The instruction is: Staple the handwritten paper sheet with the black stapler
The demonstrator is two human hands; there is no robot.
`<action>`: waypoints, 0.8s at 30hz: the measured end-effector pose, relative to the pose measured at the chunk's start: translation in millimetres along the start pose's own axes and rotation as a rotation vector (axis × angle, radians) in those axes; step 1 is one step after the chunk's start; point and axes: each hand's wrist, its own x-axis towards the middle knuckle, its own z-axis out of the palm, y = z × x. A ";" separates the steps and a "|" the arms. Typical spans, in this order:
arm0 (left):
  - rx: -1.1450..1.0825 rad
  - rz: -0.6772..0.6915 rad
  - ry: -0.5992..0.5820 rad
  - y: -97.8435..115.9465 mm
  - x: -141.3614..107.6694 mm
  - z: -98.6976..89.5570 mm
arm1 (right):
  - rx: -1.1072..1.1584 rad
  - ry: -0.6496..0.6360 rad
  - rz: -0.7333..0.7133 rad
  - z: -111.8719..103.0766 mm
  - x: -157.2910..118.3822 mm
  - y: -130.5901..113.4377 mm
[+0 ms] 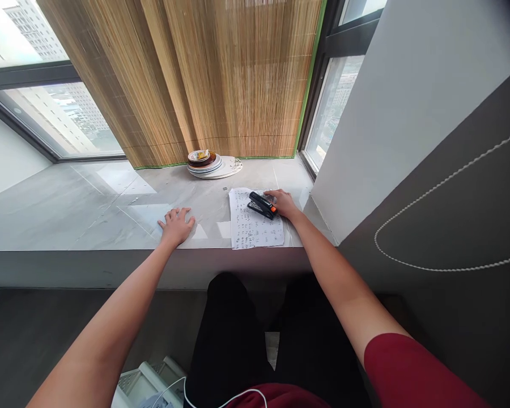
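A black stapler [262,205] with an orange part at its right end lies across a sheet of paper [257,232] covered in rows of handwriting. My right hand [284,203] has its fingers around the orange end of the stapler, over the sheet's upper right corner. The paper's lower edge reaches the front edge of the window ledge. To the left, my left hand [176,226] rests on the ledge with its fingers spread, holding nothing.
Behind the paper, a stack of plates [206,165] stands on the marble-patterned ledge [85,215], near a hanging bamboo blind [187,85]. A wall [391,113] rises close on the right, and a bead cord [433,270] loops there. Below left is a white rack [142,382].
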 end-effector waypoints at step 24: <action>0.010 0.010 0.023 -3.2 1.2 4.2 | 0.214 0.140 -0.074 -9.1 -1.3 -5.0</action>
